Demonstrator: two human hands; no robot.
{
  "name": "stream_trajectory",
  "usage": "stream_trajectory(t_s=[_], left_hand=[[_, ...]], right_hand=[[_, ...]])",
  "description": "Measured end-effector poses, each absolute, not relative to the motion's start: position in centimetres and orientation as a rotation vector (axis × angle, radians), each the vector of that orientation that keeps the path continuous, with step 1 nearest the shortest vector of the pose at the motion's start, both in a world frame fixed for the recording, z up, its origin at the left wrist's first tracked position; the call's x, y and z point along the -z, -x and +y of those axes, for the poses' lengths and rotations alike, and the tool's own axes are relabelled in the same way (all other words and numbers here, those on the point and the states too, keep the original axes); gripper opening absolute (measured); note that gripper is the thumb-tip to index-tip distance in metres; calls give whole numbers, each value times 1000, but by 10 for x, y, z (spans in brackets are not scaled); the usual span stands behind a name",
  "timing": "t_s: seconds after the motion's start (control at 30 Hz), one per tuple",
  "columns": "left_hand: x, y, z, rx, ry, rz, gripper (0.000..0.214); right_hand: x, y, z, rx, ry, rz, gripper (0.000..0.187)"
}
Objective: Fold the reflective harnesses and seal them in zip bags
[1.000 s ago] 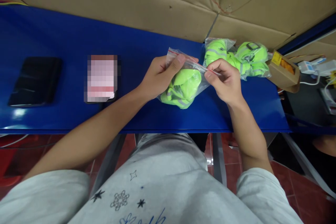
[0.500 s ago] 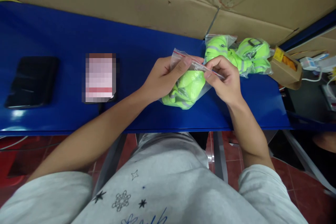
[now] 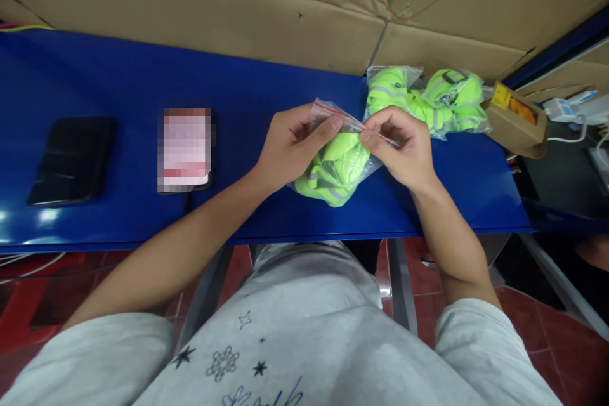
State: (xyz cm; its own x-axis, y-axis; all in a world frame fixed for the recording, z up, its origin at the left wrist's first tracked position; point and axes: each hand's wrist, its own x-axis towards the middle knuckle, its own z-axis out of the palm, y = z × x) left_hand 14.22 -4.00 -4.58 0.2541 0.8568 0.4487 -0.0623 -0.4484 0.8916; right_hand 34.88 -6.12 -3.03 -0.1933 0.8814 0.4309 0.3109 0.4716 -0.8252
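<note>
A clear zip bag (image 3: pixel 339 168) stuffed with a folded neon-green reflective garment rests on the blue table (image 3: pixel 118 76). My left hand (image 3: pixel 290 146) pinches the left part of the bag's red-lined zip strip, thumb on top. My right hand (image 3: pixel 397 146) pinches the same strip at its right part. The two hands sit close together over the bag's mouth. Both hands are closed on the plastic.
Two more filled bags of neon-green garments (image 3: pixel 428 101) lie at the back right against a cardboard wall (image 3: pixel 238 6). A small brown box (image 3: pixel 516 120) stands to their right. A black phone (image 3: pixel 71 162) and a blurred card (image 3: pixel 184 149) lie to the left.
My right hand has slid left along the zip strip toward my left hand. The bag has shifted slightly; the camera view has moved a little.
</note>
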Motion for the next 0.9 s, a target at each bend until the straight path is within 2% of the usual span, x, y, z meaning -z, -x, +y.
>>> stream_trajectory(t_s=[0.13, 0.3, 0.6, 0.9], left_hand=[[45, -142, -41, -1326, -1698, 732, 34], [48, -141, -43, -1288, -1775, 762, 35], [56, -141, -36, -1150, -1838, 790, 55], [65, -143, -32, -1158, -1947, 833, 53]], right_hand=[[31, -351, -60, -757, 1017, -1731, 37], [28, -364, -57, -951, 986, -1802, 31], [35, -358, -52, -1078, 1003, -1755, 38], [41, -358, -52, -1111, 1017, -1854, 41]])
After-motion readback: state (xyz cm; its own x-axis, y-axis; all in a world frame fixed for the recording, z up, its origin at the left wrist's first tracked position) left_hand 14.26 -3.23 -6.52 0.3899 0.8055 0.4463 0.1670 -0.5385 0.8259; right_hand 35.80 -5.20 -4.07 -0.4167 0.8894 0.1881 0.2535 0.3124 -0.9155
